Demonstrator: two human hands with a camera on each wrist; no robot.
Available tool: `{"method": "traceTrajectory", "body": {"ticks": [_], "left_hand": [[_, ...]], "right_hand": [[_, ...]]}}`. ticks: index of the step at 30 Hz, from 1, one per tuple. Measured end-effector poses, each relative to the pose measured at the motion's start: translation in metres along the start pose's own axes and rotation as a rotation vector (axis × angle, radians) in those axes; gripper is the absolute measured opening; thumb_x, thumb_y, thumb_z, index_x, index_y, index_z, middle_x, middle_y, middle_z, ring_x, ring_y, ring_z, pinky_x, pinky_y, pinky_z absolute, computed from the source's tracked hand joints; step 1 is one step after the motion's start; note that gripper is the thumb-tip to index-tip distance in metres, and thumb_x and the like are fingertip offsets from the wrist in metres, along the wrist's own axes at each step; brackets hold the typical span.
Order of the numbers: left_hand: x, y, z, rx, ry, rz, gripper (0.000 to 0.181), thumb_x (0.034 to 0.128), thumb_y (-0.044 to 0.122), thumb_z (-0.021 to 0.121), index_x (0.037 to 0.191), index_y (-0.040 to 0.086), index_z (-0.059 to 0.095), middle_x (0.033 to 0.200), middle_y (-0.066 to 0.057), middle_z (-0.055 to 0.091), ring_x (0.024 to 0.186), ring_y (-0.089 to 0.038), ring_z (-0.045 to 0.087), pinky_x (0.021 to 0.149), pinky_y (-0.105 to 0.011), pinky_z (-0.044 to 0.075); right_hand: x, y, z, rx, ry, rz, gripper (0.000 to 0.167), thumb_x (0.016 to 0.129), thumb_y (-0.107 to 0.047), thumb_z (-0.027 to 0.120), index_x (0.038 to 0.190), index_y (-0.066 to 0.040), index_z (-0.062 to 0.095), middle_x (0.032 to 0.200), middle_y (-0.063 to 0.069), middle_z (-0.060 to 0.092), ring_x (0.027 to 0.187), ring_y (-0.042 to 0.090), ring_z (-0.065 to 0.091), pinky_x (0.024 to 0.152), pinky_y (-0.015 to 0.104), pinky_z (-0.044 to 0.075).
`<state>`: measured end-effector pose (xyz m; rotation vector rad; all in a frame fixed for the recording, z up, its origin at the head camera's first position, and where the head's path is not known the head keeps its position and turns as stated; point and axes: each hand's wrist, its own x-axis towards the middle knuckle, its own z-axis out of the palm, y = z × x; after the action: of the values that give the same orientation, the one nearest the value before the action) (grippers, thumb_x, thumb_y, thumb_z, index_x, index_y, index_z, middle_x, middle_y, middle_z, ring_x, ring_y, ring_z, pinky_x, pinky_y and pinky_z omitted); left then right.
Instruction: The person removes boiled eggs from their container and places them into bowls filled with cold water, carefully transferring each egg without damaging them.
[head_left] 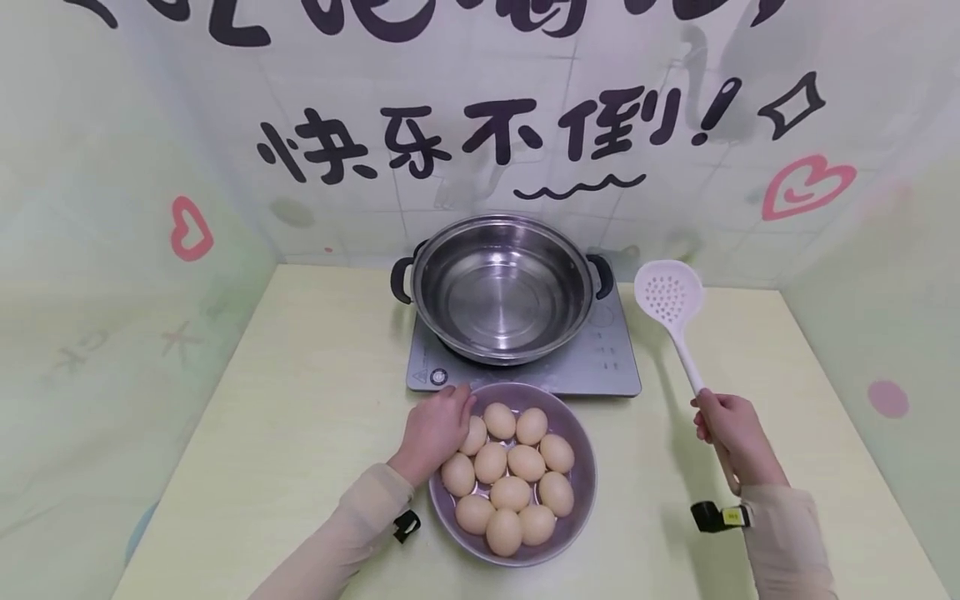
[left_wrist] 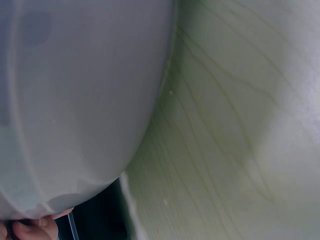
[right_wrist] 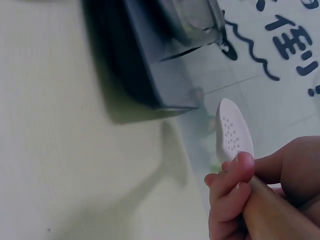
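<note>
My left hand grips the upper-left rim of a purple-grey bowl filled with several light brown eggs. From the left wrist, the bowl's outer side fills much of the picture, with fingertips at its lower edge. My right hand holds a skimmer by its handle, its white perforated head raised up and away from me. Right of the bowl, the skimmer is over the table. In the right wrist view, fingers curl round the handle and the skimmer head shows edge-on.
Beyond the bowl, a steel pot with black side handles stands on a grey induction cooker. Its inside shows only bare, shiny metal. The pale table meets a printed backdrop at the back and both sides.
</note>
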<state>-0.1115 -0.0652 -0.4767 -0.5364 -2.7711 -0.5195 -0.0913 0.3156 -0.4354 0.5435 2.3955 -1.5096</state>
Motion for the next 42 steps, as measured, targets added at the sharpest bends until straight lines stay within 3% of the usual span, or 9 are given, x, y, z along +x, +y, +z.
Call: {"method": "traceTrajectory", "body": {"ticks": [6,19,23,27,34,42], "left_hand": [[-0.002,0.002,0.004,-0.002,0.011,0.012,0.013,0.0875,0.019,0.057,0.081,0.008,0.056,0.064,-0.008,0.054,0.05,-0.027,0.055,0.042,-0.036,0.041],[-0.007,0.004,0.009,0.009,0.041,0.026,0.014,0.0869,0.019,0.058,0.079,0.008,0.055,0.063,-0.006,0.053,0.049,-0.025,0.055,0.04,-0.034,0.041],[-0.007,0.005,0.008,0.015,0.04,0.021,0.014,0.0871,0.019,0.058,0.08,0.008,0.055,0.063,-0.006,0.053,0.05,-0.025,0.055,0.041,-0.034,0.041],[-0.007,0.005,0.007,0.018,0.04,0.016,0.013,0.0873,0.019,0.057,0.081,0.008,0.056,0.064,-0.007,0.054,0.05,-0.025,0.056,0.041,-0.035,0.041],[-0.007,0.005,0.007,0.019,0.04,0.011,0.013,0.0874,0.019,0.057,0.082,0.008,0.057,0.065,-0.007,0.054,0.051,-0.026,0.056,0.042,-0.035,0.042],[-0.006,0.005,0.009,0.028,0.039,0.003,0.013,0.0874,0.019,0.057,0.081,0.008,0.056,0.064,-0.007,0.054,0.051,-0.025,0.056,0.041,-0.034,0.041]], "right_hand": [[0.027,0.004,0.005,0.042,-0.032,0.071,0.045,0.097,-0.026,0.033,0.108,0.016,0.044,0.063,-0.001,0.052,0.052,0.005,0.048,0.053,0.023,0.043],[0.05,0.015,0.016,0.057,-0.013,0.094,0.037,0.095,-0.019,0.037,0.103,0.016,0.047,0.061,-0.003,0.053,0.05,0.003,0.048,0.05,0.019,0.042],[0.052,0.018,0.015,0.01,-0.007,0.094,0.04,0.094,-0.022,0.038,0.106,0.015,0.048,0.063,-0.001,0.05,0.05,0.004,0.049,0.051,0.022,0.042],[0.053,0.021,0.015,-0.072,0.017,0.067,0.043,0.094,-0.025,0.039,0.111,0.015,0.042,0.074,0.007,0.051,0.054,0.006,0.053,0.054,0.024,0.043],[0.059,0.03,0.02,-0.275,0.103,0.047,0.039,0.092,-0.026,0.04,0.111,0.009,0.039,0.092,0.022,0.047,0.071,0.022,0.049,0.055,0.027,0.04],[0.064,0.034,0.03,-0.322,0.149,0.041,0.03,0.087,-0.021,0.047,0.103,0.004,0.043,0.084,0.019,0.049,0.065,0.022,0.049,0.05,0.028,0.041]]}}
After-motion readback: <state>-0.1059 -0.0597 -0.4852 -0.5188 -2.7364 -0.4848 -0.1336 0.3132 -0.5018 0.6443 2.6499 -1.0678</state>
